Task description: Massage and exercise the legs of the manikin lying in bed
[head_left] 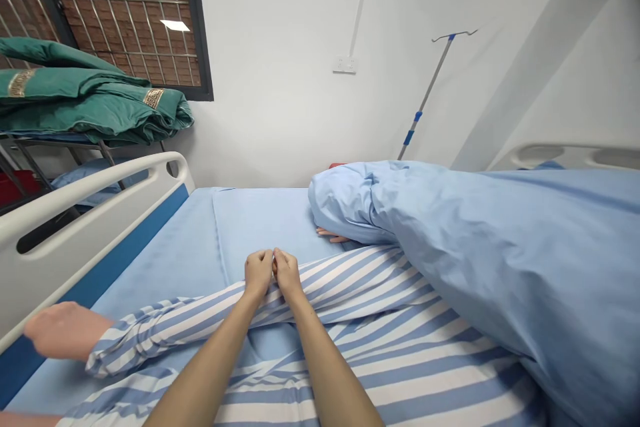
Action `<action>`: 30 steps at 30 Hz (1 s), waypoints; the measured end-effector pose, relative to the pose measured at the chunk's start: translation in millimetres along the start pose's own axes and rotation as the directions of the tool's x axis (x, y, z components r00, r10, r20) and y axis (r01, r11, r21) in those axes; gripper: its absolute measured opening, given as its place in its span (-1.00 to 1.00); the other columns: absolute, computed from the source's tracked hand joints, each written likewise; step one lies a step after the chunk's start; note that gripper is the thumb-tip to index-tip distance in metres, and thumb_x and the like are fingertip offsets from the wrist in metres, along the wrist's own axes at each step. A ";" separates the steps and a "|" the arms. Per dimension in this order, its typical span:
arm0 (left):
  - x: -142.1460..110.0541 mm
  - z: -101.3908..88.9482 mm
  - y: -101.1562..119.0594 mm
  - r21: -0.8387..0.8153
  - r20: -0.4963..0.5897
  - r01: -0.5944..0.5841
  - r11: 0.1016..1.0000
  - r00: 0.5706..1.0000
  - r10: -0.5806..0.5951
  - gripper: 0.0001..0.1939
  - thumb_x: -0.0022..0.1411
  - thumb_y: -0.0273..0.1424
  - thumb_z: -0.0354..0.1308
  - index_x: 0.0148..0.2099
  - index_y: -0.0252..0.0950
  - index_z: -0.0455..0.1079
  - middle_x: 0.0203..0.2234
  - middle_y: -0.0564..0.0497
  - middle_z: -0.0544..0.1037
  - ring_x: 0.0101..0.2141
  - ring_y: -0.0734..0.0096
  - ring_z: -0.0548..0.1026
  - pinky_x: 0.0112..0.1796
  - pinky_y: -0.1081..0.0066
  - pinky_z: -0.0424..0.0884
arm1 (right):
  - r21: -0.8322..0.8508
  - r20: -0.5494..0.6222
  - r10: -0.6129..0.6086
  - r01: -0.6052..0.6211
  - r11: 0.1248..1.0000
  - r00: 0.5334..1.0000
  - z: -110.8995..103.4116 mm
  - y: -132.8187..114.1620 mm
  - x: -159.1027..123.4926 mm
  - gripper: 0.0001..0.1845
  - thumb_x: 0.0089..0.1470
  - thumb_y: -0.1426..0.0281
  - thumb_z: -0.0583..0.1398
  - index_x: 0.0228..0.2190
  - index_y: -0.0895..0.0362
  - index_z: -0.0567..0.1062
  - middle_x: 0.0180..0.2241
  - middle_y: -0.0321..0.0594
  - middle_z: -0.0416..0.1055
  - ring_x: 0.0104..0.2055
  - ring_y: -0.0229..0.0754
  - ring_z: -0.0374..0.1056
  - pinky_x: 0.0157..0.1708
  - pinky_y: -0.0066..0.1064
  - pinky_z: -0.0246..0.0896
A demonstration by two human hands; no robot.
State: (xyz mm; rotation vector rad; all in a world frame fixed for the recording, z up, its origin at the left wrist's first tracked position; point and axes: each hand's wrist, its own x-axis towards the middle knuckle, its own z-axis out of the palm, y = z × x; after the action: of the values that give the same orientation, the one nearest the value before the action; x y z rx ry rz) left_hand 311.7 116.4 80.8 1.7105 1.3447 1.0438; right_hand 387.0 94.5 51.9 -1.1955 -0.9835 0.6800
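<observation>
- Your left hand (259, 273) and right hand (287, 273) are close together. Both pinch tight on a striped shirt (350, 287), in a narrow grip.
- The shirt is on the lying figure's body, at the middle of the bed.
- Its sleeve (150, 333) points left, long way, out to a limp hand (65, 330) by the white bed rail (100, 190).
- A blue blanket (450, 247) covers the far side, and a second limp hand (333, 235) pokes out under it.

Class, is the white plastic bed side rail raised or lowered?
Raised: the white plastic side rail stands above the blue-sheeted mattress.
</observation>
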 end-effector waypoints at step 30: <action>-7.6 73.3 55.9 -0.276 -0.041 0.027 0.961 0.998 -0.040 -0.71 0.03 -0.32 -0.09 -0.67 -0.28 0.03 -0.76 0.15 0.08 -0.63 0.56 0.09 -0.56 0.50 0.02 | 0.269 -0.102 0.171 -0.138 0.953 0.980 -69.7 -15.5 21.4 -0.60 -0.02 0.14 0.04 -0.69 0.10 0.06 -0.77 -0.48 -0.09 -0.72 -0.41 -0.17 -0.70 -0.51 -0.25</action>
State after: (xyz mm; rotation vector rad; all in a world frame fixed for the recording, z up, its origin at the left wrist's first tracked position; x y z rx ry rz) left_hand 399.6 93.9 98.7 1.4609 1.1889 1.1966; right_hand 457.9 78.2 68.2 -1.0739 -0.6763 0.8221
